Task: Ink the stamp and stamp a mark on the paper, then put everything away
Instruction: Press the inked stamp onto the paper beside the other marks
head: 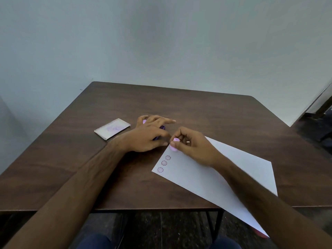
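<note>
A white sheet of paper (215, 169) lies slanted on the dark wooden table (206, 114), its near corner hanging over the front edge. Three purple round marks (164, 163) run along its left edge. My right hand (194, 148) pinches a small pink stamp (174, 144) and holds it down on the paper's far left corner, just above the marks. My left hand (147, 133) rests flat over a purple ink pad (162, 127), which is mostly hidden beneath it.
A clear rectangular lid (112, 128) with purple smears lies on the table to the left of my left hand. The wall stands right behind the table. The table's front edge runs just below my forearms.
</note>
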A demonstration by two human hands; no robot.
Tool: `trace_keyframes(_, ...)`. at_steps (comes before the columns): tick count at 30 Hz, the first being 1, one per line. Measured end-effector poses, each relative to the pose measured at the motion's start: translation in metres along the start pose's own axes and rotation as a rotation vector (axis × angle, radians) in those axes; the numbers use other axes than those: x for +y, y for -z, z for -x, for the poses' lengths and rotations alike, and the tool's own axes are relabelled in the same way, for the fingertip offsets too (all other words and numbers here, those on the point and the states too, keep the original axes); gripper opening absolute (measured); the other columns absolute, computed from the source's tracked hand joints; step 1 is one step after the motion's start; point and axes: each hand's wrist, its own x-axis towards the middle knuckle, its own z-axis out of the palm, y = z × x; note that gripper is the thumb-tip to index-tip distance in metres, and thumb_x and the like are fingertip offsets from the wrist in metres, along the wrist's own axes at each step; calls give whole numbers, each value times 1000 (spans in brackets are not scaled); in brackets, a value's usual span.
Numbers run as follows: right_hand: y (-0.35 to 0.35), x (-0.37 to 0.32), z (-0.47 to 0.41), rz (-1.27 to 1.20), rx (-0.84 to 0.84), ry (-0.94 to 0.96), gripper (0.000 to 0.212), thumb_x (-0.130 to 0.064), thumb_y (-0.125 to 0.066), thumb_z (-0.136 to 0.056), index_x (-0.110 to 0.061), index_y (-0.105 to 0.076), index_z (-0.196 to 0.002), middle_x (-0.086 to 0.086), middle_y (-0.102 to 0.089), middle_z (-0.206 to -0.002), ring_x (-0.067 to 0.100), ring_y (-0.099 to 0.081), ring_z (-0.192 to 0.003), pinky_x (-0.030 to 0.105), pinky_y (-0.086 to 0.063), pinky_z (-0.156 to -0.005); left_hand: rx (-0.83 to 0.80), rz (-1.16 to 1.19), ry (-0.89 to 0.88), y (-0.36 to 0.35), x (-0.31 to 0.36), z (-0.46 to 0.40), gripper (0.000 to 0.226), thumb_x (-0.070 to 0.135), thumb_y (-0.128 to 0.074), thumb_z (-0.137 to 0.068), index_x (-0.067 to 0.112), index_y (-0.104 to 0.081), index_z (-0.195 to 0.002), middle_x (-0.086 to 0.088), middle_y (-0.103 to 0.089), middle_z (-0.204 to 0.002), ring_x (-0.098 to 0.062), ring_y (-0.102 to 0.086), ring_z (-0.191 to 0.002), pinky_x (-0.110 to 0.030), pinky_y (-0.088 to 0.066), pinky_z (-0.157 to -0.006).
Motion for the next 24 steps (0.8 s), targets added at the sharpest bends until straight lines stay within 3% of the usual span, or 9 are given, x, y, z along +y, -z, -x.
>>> trace_keyframes(4, -4, -1, -3, 59, -21, 98, 8, -17, -67, -95, -13, -67, -89, 0, -73, -87, 25, -63, -78, 38, -51, -72, 22, 22, -11, 1, 0, -1, 27, 27, -50, -99, 49, -49, -83, 18, -27, -161, -15, -17, -149, -60, -7, -117)
trace_keyframes(9, -8, 5, -2, 27, -9, 119, 8, -15, -65, -96, -14, -68, -89, -2, -74, -87, 24, -63, -77, 39, -51, -71, 44, 5, -16, 0, 0, -3, 33, 20, -52, -95, 50, -46, -83, 18, -28, -161, -16, -19, -149, -60, -9, -116)
trace_keyframes(12, -9, 6, -2, 43, -8, 133, 8, -14, -66, -95, -12, -69, -88, -3, -73, -86, 14, -61, -75, 29, -48, -70, 53, 4, -20, -1, -1, -3, 34, 21, -53, -95, 52, -44, -84, 17, -29, -161, -16, -20, -148, -57, -10, -117)
trace_keyframes(17, -9, 7, -2, 72, -17, 140, 6, -16, -68, -94, -11, -69, -90, -2, -72, -88, 14, -61, -77, 24, -47, -71, 63, 3, -26, -3, -1, -4, 31, 24, -53, -96, 52, -46, -87, 16, -31, -160, -15, -22, -147, -54, -11, -116)
trace_keyframes(21, -9, 6, -2, 90, -23, 150, 7, -16, -68, -94, -10, -69, -91, -2, -71, -88, 11, -58, -75, 14, -41, -70, 69, -3, -13, -4, -3, -4, 20, 25, -54, -98, 42, -64, -99, 17, -31, -160, -15, -22, -147, -52, -10, -116)
trace_keyframes(24, -9, 6, -1, 93, -25, 149, 7, -17, -68, -94, -10, -69, -92, -2, -70, -86, 10, -56, -73, 15, -41, -69, 70, -2, -15, -6, -4, -4, 20, 26, -54, -98, 41, -66, -104, 17, -32, -159, -14, -22, -146, -51, -10, -116)
